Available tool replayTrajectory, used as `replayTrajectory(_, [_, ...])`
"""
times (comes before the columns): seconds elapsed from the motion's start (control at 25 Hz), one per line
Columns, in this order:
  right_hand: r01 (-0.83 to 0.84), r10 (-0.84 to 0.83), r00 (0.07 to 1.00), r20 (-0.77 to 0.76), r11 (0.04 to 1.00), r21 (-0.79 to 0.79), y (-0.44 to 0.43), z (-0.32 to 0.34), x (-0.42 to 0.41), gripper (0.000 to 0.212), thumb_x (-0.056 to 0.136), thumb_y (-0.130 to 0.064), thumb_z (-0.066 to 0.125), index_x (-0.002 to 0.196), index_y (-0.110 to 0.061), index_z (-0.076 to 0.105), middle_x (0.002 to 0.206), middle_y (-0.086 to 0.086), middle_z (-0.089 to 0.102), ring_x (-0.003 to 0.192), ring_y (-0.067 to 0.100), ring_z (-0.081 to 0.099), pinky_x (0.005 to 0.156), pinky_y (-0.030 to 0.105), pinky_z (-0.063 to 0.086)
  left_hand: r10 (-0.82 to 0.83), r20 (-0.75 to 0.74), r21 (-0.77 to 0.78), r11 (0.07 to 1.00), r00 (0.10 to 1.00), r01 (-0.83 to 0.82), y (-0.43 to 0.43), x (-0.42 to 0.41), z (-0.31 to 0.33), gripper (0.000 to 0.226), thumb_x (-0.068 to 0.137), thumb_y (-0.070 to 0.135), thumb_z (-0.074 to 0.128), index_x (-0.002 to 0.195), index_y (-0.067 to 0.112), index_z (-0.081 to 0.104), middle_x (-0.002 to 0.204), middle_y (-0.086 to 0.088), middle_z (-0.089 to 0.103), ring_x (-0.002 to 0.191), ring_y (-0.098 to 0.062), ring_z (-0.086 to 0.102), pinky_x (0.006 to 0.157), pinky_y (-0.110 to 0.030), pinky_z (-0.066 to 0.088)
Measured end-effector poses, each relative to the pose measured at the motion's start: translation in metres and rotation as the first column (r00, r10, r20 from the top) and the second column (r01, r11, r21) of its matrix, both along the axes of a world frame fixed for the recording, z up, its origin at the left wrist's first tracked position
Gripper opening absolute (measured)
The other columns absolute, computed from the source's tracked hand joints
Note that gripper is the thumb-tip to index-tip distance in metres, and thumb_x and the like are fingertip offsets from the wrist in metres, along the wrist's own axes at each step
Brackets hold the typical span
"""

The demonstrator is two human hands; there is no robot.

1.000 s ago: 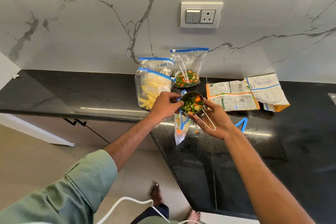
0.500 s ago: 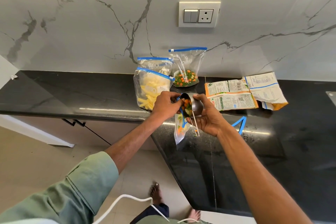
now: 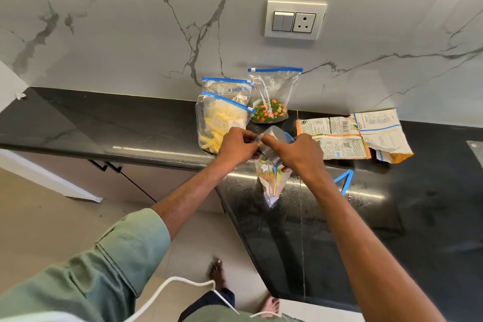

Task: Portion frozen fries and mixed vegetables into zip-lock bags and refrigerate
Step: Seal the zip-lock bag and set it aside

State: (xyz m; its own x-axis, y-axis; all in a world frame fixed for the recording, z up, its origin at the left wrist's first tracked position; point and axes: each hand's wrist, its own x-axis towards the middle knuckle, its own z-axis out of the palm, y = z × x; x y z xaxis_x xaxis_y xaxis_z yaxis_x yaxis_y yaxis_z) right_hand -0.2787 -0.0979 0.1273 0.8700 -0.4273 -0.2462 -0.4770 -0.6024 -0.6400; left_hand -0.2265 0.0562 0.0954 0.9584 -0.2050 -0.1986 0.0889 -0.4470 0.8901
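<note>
Vegetables going into second veg bag, cup upended.
Left hand (image 3: 236, 145) pinches zip-lock bag (image 3: 271, 180) mouth over counter edge (image 3: 162, 157); right hand (image 3: 296, 153) fingers closed around inverted measuring cup (image 3: 273, 142). Done: fries bags (image 3: 219, 123), one vegetable bag (image 3: 271, 102) upright by wall. Left: sealing, refrigerating.

Measuring cup (image 3: 273, 145): held level and full of mixed vegetables a second ago, then tilted, now turned fully over by the right hand (image 3: 300, 154) so that only its steel underside is shown. Contents: emptied from the cup; more vegetables are seen inside the zip-lock bag (image 3: 271, 180), whose mouth is held at the left hand (image 3: 236, 148).
</note>
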Motion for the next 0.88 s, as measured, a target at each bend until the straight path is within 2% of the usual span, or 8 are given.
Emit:
replayTrajectory(0.16, [-0.025, 0.041, 0.996, 0.084, 0.983, -0.183, 0.004, -0.004, -0.005, 0.094, 0.064, -0.097, 0.059, 0.091, -0.007, 0.061, 0.084, 0.007, 0.068, 0.078, 0.024, 0.064, 0.065, 0.036, 0.044, 0.03, -0.041, -0.075, 0.997, 0.999, -0.033, 0.002, -0.005, -0.004, 0.019, 0.094, -0.001, 0.068, 0.111, 0.001, 0.076, 0.092, -0.017, 0.077, 0.066, -0.012, 0.073, 0.062, -0.02, 0.059])
replayTrajectory(0.32, [-0.041, 0.062, 0.995, 0.08, 0.97, -0.239, 0.004, -0.001, -0.008, 0.087, 0.07, -0.091, 0.061, 0.095, -0.008, 0.056, 0.094, 0.008, 0.06, 0.084, 0.025, 0.056, 0.069, 0.036, 0.038, 0.026, -0.05, -0.102, 0.994, 0.998, -0.031, 0.002, -0.005, -0.006, 0.019, 0.095, 0.002, 0.067, 0.112, 0.003, 0.077, 0.094, -0.015, 0.078, 0.073, -0.016, 0.075, 0.065, -0.022, 0.061])
replayTrajectory(0.4, [-0.028, 0.041, 0.996, 0.074, 0.985, -0.167, 0.002, -0.002, -0.007, 0.09, 0.067, -0.094, 0.06, 0.088, -0.007, 0.057, 0.089, 0.005, 0.066, 0.08, 0.023, 0.062, 0.068, 0.037, 0.045, 0.025, -0.055, -0.112, 0.993, 0.998, -0.031, 0.002, -0.006, -0.006, 0.017, 0.096, 0.007, 0.069, 0.11, 0.004, 0.077, 0.093, -0.013, 0.078, 0.072, -0.015, 0.075, 0.064, -0.021, 0.059])
replayTrajectory(0.52, [0.033, -0.047, 0.996, 0.071, 0.983, 0.18, -0.008, -0.009, -0.011, 0.079, 0.066, -0.088, 0.069, 0.084, -0.011, 0.07, 0.077, 0.004, 0.076, 0.067, 0.02, 0.075, 0.073, 0.04, 0.063, 0.002, -0.056, -0.135, 0.991, 0.998, -0.009, -0.004, -0.006, -0.005, 0.019, 0.096, 0.014, 0.072, 0.111, 0.003, 0.077, 0.09, -0.012, 0.078, 0.071, -0.014, 0.075, 0.069, -0.026, 0.062])
replayTrajectory(0.6, [0.057, -0.091, 0.995, 0.051, 0.882, 0.468, -0.019, -0.008, -0.016, 0.071, 0.075, -0.075, 0.075, 0.096, -0.007, 0.074, 0.081, 0.006, 0.079, 0.069, 0.019, 0.078, 0.074, 0.04, 0.066, -0.009, -0.063, -0.143, 0.99, 0.998, -0.001, -0.007, -0.007, -0.002, 0.021, 0.095, 0.016, 0.073, 0.111, 0.002, 0.076, 0.088, -0.01, 0.077, 0.07, -0.012, 0.074, 0.072, -0.029, 0.063])
replayTrajectory(0.72, [0.105, -0.128, 0.991, -0.04, 0.555, 0.825, -0.036, -0.006, -0.025, 0.065, 0.088, -0.064, 0.068, 0.118, -0.006, 0.069, 0.086, 0.008, 0.078, 0.073, 0.019, 0.076, 0.076, 0.038, 0.066, -0.01, -0.084, -0.156, 0.988, 0.996, -0.003, -0.01, -0.01, 0.0, 0.023, 0.093, 0.017, 0.075, 0.112, 0.004, 0.076, 0.09, -0.009, 0.078, 0.07, -0.012, 0.074, 0.078, -0.035, 0.064])
replayTrajectory(0.8, [0.148, -0.167, 0.981, -0.095, 0.347, 0.926, -0.045, -0.007, -0.031, 0.065, 0.09, -0.059, 0.066, 0.12, -0.002, 0.068, 0.085, 0.012, 0.076, 0.073, 0.021, 0.075, 0.083, 0.039, 0.064, -0.014, -0.084, -0.159, 0.987, 0.996, 0.001, -0.013, -0.012, 0.0, 0.023, 0.093, 0.017, 0.075, 0.112, 0.005, 0.076, 0.089, -0.008, 0.077, 0.073, -0.016, 0.075, 0.08, -0.037, 0.064])
replayTrajectory(0.88, [0.167, -0.179, 0.975, -0.133, 0.192, 0.967, -0.052, -0.013, -0.037, 0.072, 0.089, -0.056, 0.068, 0.125, 0.007, 0.064, 0.095, 0.019, 0.075, 0.082, 0.028, 0.075, 0.084, 0.038, 0.064, -0.022, -0.059, -0.147, 0.989, 0.998, 0.013, -0.015, -0.014, 0.0, 0.022, 0.094, 0.019, 0.075, 0.112, 0.007, 0.077, 0.088, -0.007, 0.078, 0.076, -0.019, 0.076, 0.079, -0.038, 0.065])
